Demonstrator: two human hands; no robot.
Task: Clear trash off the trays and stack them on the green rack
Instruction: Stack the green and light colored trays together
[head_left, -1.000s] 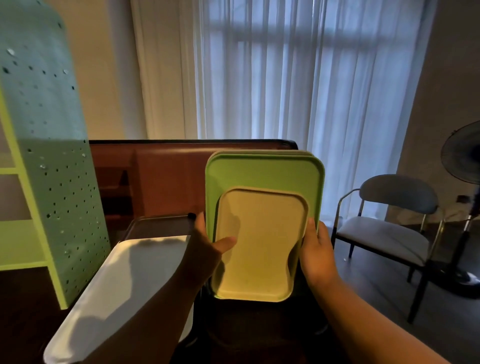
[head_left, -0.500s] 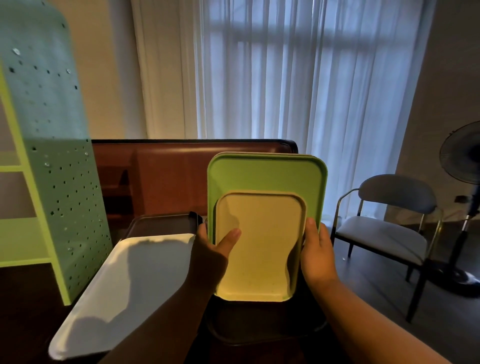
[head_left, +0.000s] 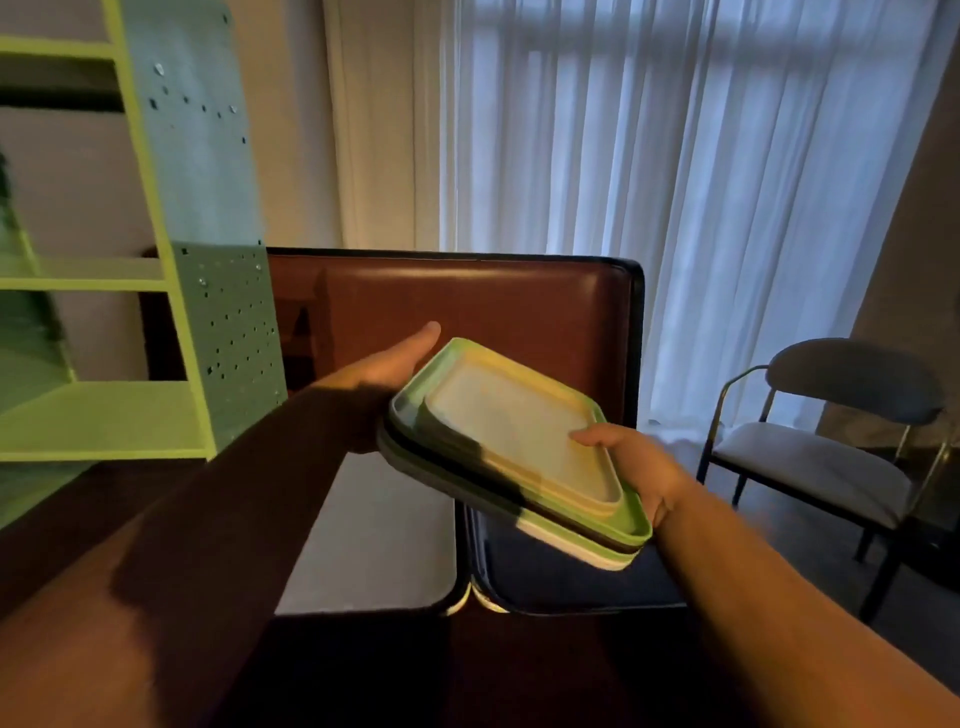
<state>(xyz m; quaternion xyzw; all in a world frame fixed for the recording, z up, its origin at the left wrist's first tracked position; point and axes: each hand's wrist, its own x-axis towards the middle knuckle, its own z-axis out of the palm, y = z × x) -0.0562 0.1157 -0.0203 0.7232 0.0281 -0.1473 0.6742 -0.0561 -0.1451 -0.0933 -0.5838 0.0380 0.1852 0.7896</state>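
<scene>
I hold a stack of trays in the air over the table, tilted down to the right. A small yellow tray (head_left: 519, 431) lies on top of a green tray (head_left: 631, 512), with a dark and a white tray under them. My left hand (head_left: 389, 364) supports the stack's far left end from beneath. My right hand (head_left: 631, 462) grips its near right edge, thumb on the yellow tray. The green rack (head_left: 104, 421) stands at the left, its lower shelf bare.
A grey tray (head_left: 374, 545) and a dark blue tray (head_left: 561, 577) lie side by side on the dark wooden table (head_left: 519, 670). A brown padded bench back (head_left: 467, 312) runs behind. A chair (head_left: 831, 441) stands at the right by the white curtain.
The stack, held upright facing me before, has tipped flat and swung left towards the rack. My left hand has slid under its far end. The view has turned left.
</scene>
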